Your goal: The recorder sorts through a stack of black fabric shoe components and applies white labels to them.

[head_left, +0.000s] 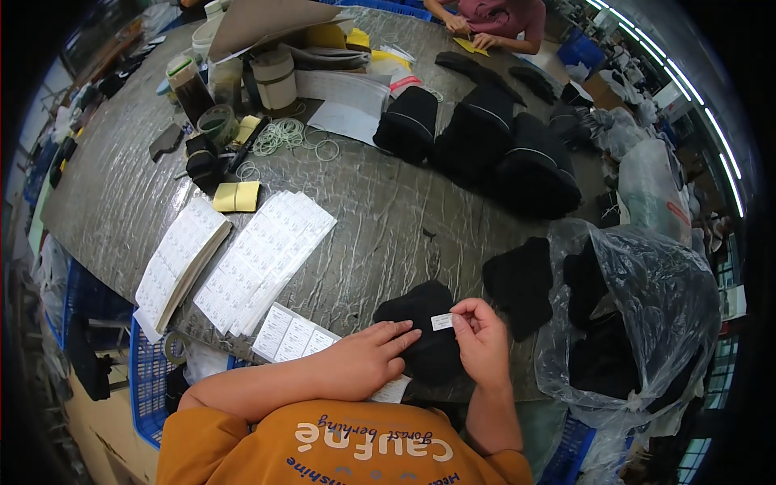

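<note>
A black fabric piece [432, 356] lies on the table close in front of me. My left hand [376, 349] rests on its left side, fingers stretched out flat. Between the thumb and forefinger of my right hand [482, 339] is a small white printed label [441, 322], held over the right part of the fabric. Whether the label touches the fabric I cannot tell. Under my left forearm a strip of white labels [293, 335] sticks out, partly hidden by the arm. Another black fabric piece [519, 288] lies just to the right of my right hand.
Two stacks of label sheets [265, 263] [182, 263] lie at the left. Tied black fabric bundles [473, 133] stand at the back right, near a clear plastic bag [655, 283] of black pieces. Rubber bands [283, 137], jars and yellow pads sit behind. A co-worker's hands [477, 39] handle something yellow.
</note>
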Demonstrator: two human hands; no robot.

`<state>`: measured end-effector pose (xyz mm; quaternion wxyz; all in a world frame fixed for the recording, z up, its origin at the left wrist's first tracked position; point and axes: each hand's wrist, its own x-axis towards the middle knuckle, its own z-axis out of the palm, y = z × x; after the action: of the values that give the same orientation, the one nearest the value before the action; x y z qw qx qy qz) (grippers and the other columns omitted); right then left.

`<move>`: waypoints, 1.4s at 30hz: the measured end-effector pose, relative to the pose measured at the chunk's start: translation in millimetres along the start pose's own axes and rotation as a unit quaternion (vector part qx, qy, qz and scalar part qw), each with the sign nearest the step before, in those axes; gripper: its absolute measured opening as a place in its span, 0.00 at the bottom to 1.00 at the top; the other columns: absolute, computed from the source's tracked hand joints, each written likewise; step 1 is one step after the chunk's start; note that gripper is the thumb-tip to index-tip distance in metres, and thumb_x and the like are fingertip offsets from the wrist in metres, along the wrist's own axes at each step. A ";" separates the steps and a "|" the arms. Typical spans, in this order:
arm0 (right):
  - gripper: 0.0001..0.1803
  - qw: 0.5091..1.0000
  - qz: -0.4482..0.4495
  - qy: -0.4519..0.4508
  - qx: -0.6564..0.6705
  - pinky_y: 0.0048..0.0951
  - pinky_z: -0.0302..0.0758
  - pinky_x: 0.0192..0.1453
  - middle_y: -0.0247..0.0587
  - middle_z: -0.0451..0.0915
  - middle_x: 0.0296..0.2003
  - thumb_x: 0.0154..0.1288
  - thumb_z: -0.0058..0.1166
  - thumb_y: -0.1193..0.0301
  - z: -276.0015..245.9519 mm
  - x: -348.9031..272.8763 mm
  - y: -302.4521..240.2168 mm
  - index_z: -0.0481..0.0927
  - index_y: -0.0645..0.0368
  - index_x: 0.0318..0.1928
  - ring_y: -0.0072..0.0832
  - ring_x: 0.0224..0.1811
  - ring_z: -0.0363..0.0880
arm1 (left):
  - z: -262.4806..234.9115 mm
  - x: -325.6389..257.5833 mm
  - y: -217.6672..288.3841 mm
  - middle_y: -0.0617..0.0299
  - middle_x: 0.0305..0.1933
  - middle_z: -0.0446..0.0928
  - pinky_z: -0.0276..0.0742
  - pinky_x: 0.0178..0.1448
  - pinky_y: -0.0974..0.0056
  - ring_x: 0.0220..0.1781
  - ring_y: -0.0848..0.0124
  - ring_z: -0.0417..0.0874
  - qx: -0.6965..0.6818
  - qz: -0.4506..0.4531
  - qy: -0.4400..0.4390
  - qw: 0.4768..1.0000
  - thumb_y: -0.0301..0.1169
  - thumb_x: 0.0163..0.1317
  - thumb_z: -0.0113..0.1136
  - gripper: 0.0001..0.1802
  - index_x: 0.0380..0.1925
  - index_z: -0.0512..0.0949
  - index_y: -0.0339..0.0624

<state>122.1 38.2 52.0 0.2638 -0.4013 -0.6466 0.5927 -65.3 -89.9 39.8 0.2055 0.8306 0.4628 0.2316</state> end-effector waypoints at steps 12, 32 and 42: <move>0.09 0.996 0.048 0.052 0.050 0.15 0.71 0.35 0.33 0.77 0.34 0.64 0.53 0.83 6.5 -2.3 7.7 0.75 0.67 0.46 0.13 0.30 0.73 | 2.5 -2.3 2.0 0.34 0.64 0.66 0.60 0.71 0.46 0.68 0.45 0.65 0.021 0.013 0.002 1.000 0.32 0.56 0.53 0.13 0.30 0.75 0.29; 0.00 0.999 0.017 0.029 -0.041 0.15 0.69 0.29 0.28 0.78 0.25 0.63 0.56 0.81 23.0 4.9 15.5 0.78 0.65 0.34 0.09 0.25 0.72 | 2.9 -2.9 3.2 0.37 0.62 0.68 0.61 0.71 0.46 0.69 0.42 0.64 0.022 -0.001 0.001 1.000 0.32 0.57 0.53 0.13 0.31 0.75 0.28; 0.01 0.997 0.012 0.036 -0.064 0.16 0.70 0.29 0.28 0.78 0.25 0.63 0.56 0.80 23.8 6.0 17.5 0.78 0.65 0.34 0.10 0.25 0.72 | 1.4 -1.3 2.2 0.36 0.62 0.68 0.63 0.71 0.48 0.68 0.43 0.66 0.012 -0.011 -0.011 1.000 0.31 0.60 0.51 0.14 0.35 0.76 0.28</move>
<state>103.0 29.6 30.2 0.2535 -0.4459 -0.6682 0.5389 -63.6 -92.3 39.6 0.2033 0.8304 0.4722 0.2147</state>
